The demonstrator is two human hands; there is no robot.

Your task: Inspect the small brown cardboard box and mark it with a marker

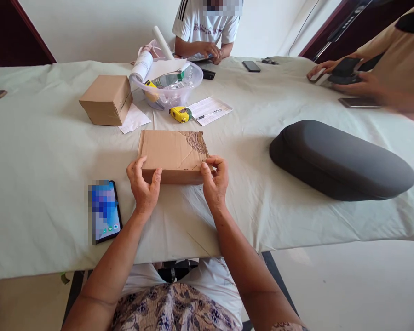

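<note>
A flat brown cardboard box (172, 151) lies on the white tablecloth (48, 156) right in front of me. My left hand (142, 184) grips its near left corner, thumb and fingers pinched on the edge. My right hand (214, 179) holds the near right corner the same way, fingers curled over the top. The box rests on the table, level.
A lit phone (105, 211) lies left of my hands. Behind are a taller cardboard box (106, 99), a clear bowl of supplies (170, 87), a yellow tape measure (180, 114) and papers (210, 109). A dark grey case (338, 158) sits right. Two other people sit at the far and right sides.
</note>
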